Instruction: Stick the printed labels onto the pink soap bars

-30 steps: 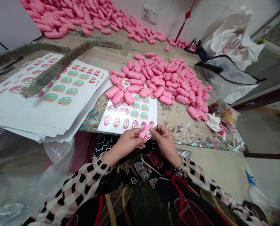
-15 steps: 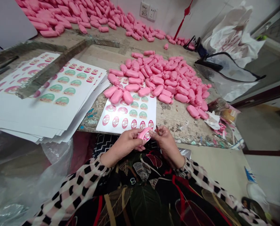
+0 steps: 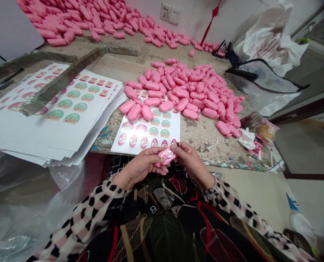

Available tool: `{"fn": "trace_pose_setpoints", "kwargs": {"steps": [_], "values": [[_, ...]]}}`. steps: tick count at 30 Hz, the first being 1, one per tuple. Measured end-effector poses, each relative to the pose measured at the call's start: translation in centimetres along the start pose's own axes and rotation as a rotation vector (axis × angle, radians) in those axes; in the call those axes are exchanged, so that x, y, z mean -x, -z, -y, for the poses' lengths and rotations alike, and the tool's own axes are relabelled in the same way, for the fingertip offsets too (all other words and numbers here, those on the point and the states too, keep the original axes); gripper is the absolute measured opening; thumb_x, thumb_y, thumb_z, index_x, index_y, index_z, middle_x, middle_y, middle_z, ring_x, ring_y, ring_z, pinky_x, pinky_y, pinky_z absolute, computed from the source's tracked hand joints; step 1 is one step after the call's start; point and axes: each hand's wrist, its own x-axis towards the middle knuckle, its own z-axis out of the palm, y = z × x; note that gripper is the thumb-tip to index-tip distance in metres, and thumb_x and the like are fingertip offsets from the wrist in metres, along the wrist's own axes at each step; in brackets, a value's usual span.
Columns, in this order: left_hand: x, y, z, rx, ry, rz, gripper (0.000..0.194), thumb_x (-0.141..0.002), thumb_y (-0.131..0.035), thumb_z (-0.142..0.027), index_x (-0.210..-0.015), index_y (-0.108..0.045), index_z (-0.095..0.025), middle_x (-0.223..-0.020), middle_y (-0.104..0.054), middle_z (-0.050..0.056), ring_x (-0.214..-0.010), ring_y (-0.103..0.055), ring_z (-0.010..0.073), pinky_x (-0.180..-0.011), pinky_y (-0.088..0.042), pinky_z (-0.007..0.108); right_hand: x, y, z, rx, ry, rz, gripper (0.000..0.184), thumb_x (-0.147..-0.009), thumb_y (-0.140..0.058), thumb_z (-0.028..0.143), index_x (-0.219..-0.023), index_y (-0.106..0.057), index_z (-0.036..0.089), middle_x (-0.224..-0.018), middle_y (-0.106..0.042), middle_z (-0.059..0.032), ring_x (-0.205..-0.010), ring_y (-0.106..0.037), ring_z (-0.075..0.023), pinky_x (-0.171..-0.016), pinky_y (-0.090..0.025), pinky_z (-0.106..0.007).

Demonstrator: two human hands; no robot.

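Both hands meet over my lap at the table's front edge. My left hand (image 3: 140, 166) is closed around a small pink bottle (image 3: 166, 154) that bears an oval sticker. My right hand (image 3: 190, 160) presses its thumb and fingers on the bottle's right end and also pinches a thin dark tool. Just beyond them lies a sticker sheet (image 3: 148, 133) with pink and green oval labels. Behind it spreads a heap of pink bottles (image 3: 194, 92), some resting on the sheet.
A stack of sticker sheets (image 3: 55, 109) lies at the left under a taped strip (image 3: 60, 82). More pink bottles (image 3: 96, 18) line the back wall. White and clear plastic bags (image 3: 262, 62) sit at the right. Clear plastic (image 3: 28, 211) hangs at my left.
My right hand's fingers have slid over the bottle's top and the bottle has tilted flatter. The view has shifted slightly.
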Motion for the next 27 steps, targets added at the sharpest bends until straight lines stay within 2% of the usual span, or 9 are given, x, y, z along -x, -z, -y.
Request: {"fn": "trace_pose_setpoints", "kwargs": {"steps": [5,8,11,14,19,24,27], "values": [[-0.3,-0.6,0.3,-0.083,-0.065,-0.057,0.031,-0.08,-0.058,-0.032,-0.106,-0.056,-0.015,-0.074,-0.064,0.004,-0.049,-0.053,0.0075,-0.047,-0.041,0.019,-0.1,0.0,-0.5,0.034,0.054,0.024,0.027,-0.073,-0.067,0.041,-0.073,-0.054,0.018,-0.061,-0.053,0.0049,-0.051,-0.044,-0.007,-0.051,-0.034,-0.021],[-0.4,-0.9,0.3,-0.15,-0.117,-0.096,0.028,-0.081,-0.058,-0.033,-0.103,-0.055,-0.015,-0.063,-0.059,0.0,-0.042,-0.041,0.0037,-0.04,-0.029,0.015,-0.1,-0.1,-0.8,0.049,0.066,0.028,0.027,-0.073,-0.066,0.041,-0.074,-0.052,0.019,-0.059,-0.051,0.0059,-0.049,-0.042,-0.0071,-0.048,-0.032,-0.022],[-0.5,-1.0,0.3,-0.192,-0.158,-0.17,0.03,-0.079,-0.061,-0.031,-0.103,-0.055,-0.015,-0.059,-0.055,-0.003,-0.041,-0.036,0.0026,-0.039,-0.022,0.015,-0.2,-0.3,-1.0,0.012,0.04,0.036,0.029,-0.071,-0.067,0.043,-0.075,-0.051,0.02,-0.061,-0.052,0.0057,-0.05,-0.044,-0.0076,-0.049,-0.033,-0.022],[-0.6,-1.0,0.5,-0.204,-0.184,-0.192,0.032,-0.079,-0.061,-0.035,-0.104,-0.056,-0.015,-0.06,-0.054,-0.003,-0.041,-0.036,0.003,-0.039,-0.022,0.016,-0.4,-0.5,-1.2,-0.046,0.044,0.061,0.03,-0.07,-0.068,0.044,-0.078,-0.051,0.02,-0.069,-0.055,0.0046,-0.056,-0.047,-0.0082,-0.054,-0.036,-0.022],[-0.8,-0.9,1.0,-0.093,-0.225,-0.169,0.04,-0.085,-0.047,-0.046,-0.103,-0.058,-0.012,-0.062,-0.055,0.0,-0.045,-0.041,0.0064,-0.041,-0.029,0.019,-0.5,-0.5,-1.5,-0.086,0.066,0.074,0.028,-0.073,-0.066,0.043,-0.083,-0.051,0.021,-0.075,-0.056,0.0042,-0.058,-0.047,-0.0074,-0.056,-0.037,-0.022],[-0.8,-0.9,1.2,-0.113,-0.251,-0.181,0.04,-0.082,-0.053,-0.046,-0.105,-0.057,-0.014,-0.064,-0.055,-0.001,-0.046,-0.042,0.0065,-0.042,-0.032,0.019,0.1,-1.0,-1.6,-0.036,0.088,0.003,0.039,-0.066,-0.074,0.035,-0.094,-0.05,0.021,-0.085,-0.059,0.0027,-0.072,-0.054,-0.0106,-0.069,-0.043,-0.024],[-0.8,-1.0,1.3,-0.16,-0.273,-0.211,0.034,-0.083,-0.053,-0.044,-0.102,-0.056,-0.016,-0.061,-0.052,-0.003,-0.045,-0.043,0.0063,-0.042,-0.033,0.018,0.4,-1.4,-1.6,-0.003,0.104,-0.016,0.042,-0.063,-0.076,0.033,-0.094,-0.05,0.021,-0.086,-0.059,0.0028,-0.074,-0.054,-0.0109,-0.07,-0.045,-0.024]]}}
